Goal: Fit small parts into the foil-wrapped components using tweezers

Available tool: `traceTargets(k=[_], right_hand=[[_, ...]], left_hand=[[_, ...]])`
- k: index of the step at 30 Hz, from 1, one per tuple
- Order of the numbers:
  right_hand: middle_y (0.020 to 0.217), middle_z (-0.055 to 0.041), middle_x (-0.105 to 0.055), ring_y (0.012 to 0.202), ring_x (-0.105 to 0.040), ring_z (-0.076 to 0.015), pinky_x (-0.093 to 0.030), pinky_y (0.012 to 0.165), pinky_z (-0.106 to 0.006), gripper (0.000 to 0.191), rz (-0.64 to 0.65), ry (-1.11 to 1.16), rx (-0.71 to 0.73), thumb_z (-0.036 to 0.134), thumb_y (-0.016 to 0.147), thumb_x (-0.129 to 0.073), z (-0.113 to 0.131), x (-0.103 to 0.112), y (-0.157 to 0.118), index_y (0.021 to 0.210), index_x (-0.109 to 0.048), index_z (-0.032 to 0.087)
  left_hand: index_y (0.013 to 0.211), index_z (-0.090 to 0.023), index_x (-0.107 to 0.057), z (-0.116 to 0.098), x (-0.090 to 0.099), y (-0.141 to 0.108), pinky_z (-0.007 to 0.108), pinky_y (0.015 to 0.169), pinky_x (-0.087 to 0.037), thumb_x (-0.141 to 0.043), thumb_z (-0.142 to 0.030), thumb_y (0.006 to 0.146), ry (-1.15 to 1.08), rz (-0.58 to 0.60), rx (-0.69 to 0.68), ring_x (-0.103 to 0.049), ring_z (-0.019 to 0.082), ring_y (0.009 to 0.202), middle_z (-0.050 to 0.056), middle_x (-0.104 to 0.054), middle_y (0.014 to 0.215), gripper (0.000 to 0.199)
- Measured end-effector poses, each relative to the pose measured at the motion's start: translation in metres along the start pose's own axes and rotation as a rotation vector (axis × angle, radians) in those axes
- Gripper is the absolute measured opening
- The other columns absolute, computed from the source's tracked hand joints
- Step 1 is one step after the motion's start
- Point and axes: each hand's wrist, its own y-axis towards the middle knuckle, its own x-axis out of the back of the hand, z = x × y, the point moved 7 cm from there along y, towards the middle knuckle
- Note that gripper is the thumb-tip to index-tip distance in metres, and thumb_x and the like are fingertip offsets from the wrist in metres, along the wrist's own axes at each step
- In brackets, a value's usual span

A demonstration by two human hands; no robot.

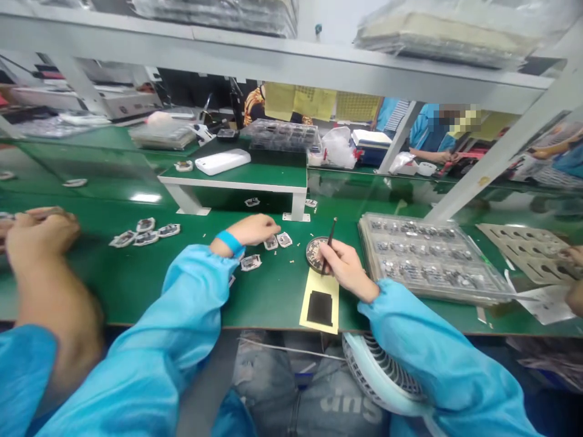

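Observation:
My left hand, with a blue band at the wrist, has its fingers bent and drawn together over the small white-edged parts. Whatever lies between its fingertips is hidden. In my right hand is a pair of dark tweezers, closed in the fingers and slanting down. They stand over a round dish of tiny pieces, partly covered by the hand. Below the dish lies a yellow sheet with a black rectangle on it.
Clear trays full of small parts are stacked at right. A low green-topped stand carries a white case. More parts lie at left, near another person's hand. A fan sits below the table edge.

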Motion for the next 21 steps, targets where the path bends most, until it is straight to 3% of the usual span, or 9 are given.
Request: traceTargets(k=[3, 6, 8, 12, 16, 21], right_hand=[[0.059, 0.0013, -0.058, 0.05, -0.052, -0.0111, -0.042, 0.049, -0.024, 0.051, -0.1, -0.059, 0.075, 0.066, 0.093, -0.057, -0.019, 0.004, 0.017, 0.072, -0.06, 0.02], [0.065, -0.0002, -0.061, 0.061, -0.058, -0.0141, -0.047, 0.058, -0.026, 0.05, -0.193, -0.137, 0.13, 0.065, 0.095, -0.055, -0.028, 0.016, 0.013, 0.075, -0.063, 0.019], [0.07, -0.001, -0.063, 0.07, -0.062, -0.0159, -0.05, 0.064, -0.026, 0.05, -0.194, -0.178, 0.163, 0.064, 0.095, -0.054, -0.027, 0.02, 0.008, 0.077, -0.065, 0.019], [0.076, -0.0008, -0.064, 0.075, -0.062, -0.0151, -0.051, 0.075, -0.028, 0.047, -0.116, -0.195, 0.211, 0.059, 0.099, -0.051, -0.022, 0.019, 0.008, 0.078, -0.065, 0.019], [0.077, 0.0001, -0.065, 0.073, -0.061, -0.0129, -0.049, 0.075, -0.026, 0.046, -0.108, -0.195, 0.238, 0.054, 0.101, -0.05, -0.019, 0.02, 0.011, 0.076, -0.064, 0.018], [0.075, 0.0031, -0.066, 0.074, -0.061, -0.0105, -0.045, 0.074, -0.021, 0.043, -0.169, -0.217, 0.173, 0.051, 0.1, -0.056, -0.021, 0.024, 0.013, 0.075, -0.067, 0.017]], left_hand=[[0.085, -0.015, -0.071, 0.014, 0.003, 0.017, 0.031, 0.073, -0.05, -0.065, -0.049, 0.081, -0.004, -0.081, 0.012, -0.062, 0.019, 0.073, 0.004, -0.072, 0.08, 0.034], [0.088, -0.012, -0.071, 0.021, -0.011, 0.027, 0.032, 0.074, -0.049, -0.062, -0.053, 0.08, -0.025, -0.092, 0.028, -0.061, 0.02, 0.073, 0.007, -0.071, 0.08, 0.042], [0.093, -0.007, -0.071, 0.022, -0.024, 0.03, 0.031, 0.076, -0.048, -0.058, -0.056, 0.082, -0.015, -0.106, 0.023, -0.062, 0.018, 0.074, 0.007, -0.07, 0.082, 0.051], [0.107, 0.003, -0.068, 0.007, -0.043, 0.025, 0.036, 0.09, -0.039, -0.029, -0.055, 0.094, 0.104, -0.17, -0.079, -0.061, 0.013, 0.089, 0.001, -0.064, 0.085, 0.072], [0.103, -0.009, -0.074, -0.007, -0.061, 0.007, 0.032, 0.09, -0.044, -0.043, -0.067, 0.088, 0.013, -0.105, -0.143, -0.061, 0.009, 0.084, -0.006, -0.069, 0.085, 0.068], [0.093, -0.024, -0.075, -0.019, -0.076, -0.008, 0.037, 0.092, -0.048, -0.051, -0.08, 0.08, -0.013, 0.049, -0.146, -0.064, 0.017, 0.088, -0.009, -0.075, 0.09, 0.063]])
